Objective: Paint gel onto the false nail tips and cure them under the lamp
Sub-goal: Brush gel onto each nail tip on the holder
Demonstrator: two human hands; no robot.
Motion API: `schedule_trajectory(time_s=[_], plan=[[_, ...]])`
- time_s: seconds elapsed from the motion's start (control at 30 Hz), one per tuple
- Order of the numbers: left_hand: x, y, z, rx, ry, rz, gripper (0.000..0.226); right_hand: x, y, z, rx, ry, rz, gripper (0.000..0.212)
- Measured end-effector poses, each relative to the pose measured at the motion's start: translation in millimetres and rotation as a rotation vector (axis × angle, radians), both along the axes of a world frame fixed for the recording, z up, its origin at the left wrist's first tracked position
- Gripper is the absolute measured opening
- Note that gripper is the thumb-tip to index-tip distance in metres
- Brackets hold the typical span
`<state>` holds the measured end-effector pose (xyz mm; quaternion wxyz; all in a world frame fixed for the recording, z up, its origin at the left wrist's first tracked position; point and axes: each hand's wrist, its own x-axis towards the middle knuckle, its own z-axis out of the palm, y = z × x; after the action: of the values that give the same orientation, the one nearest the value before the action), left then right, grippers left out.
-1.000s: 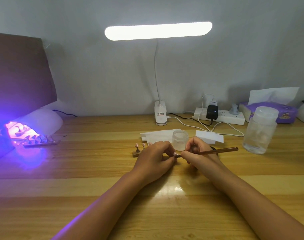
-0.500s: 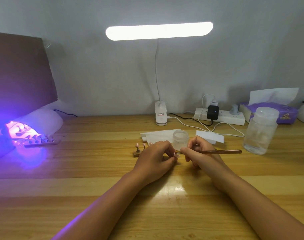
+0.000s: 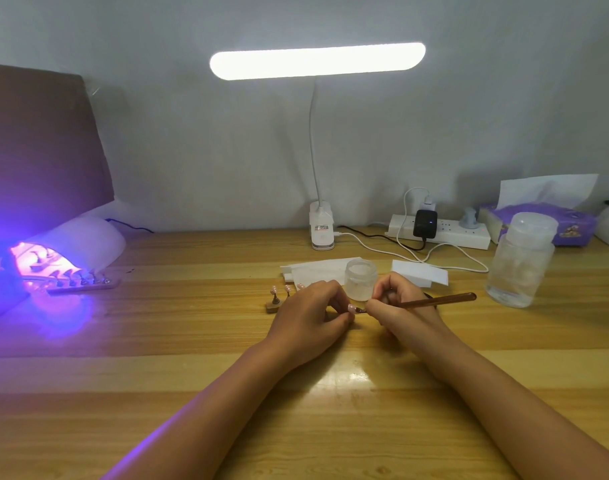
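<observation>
The left hand pinches one nail tip low over the surface; the right hand grips one brush, bristles at that tip; two more tips stand beside; one curing lamp glows far left.

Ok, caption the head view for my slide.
A brush in the right hand meets a nail tip pinched by the left hand.
</observation>
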<state>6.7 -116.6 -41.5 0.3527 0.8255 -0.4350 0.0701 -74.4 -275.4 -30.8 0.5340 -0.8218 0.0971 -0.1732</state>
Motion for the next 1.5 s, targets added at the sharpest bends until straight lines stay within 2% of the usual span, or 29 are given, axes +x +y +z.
schedule_trajectory(time_s=[0.2, 0.4, 0.7, 1.0, 1.13, 1.3, 1.5], plan=[[-0.5, -0.3, 0.2, 0.011, -0.006, 0.005, 0.009, -0.3, -0.4, -0.9, -0.001, -0.025, -0.016, 0.008], [0.1, 0.4, -0.2, 0.016, -0.007, 0.015, 0.010, -2.8, -2.2, 1.6, 0.112, -0.041, 0.014, 0.011], [-0.7, 0.3, 0.3, 0.039, -0.041, 0.020, 0.010, -0.1, 0.0, -0.1, 0.000, -0.002, 0.007, 0.009], [-0.6, 0.6, -0.3, 0.040, -0.050, 0.021, 0.013, -1.0, 0.2, -0.9, -0.011, -0.034, -0.016, 0.007], [-0.1, 0.5, 0.0, 0.037, -0.045, 0.020, 0.011, -3.0, -0.5, 1.1, 0.058, -0.037, -0.031, 0.005], [-0.7, 0.0, -0.1, 0.036, -0.047, 0.014, 0.012, -6.2, 0.6, 5.1, 0.145, -0.042, -0.056, 0.010], [-1.7, 0.8, 0.7, 0.033, -0.048, 0.018, 0.017, -6.2, 3.8, 6.9, 0.092, -0.006, -0.039, 0.016]])
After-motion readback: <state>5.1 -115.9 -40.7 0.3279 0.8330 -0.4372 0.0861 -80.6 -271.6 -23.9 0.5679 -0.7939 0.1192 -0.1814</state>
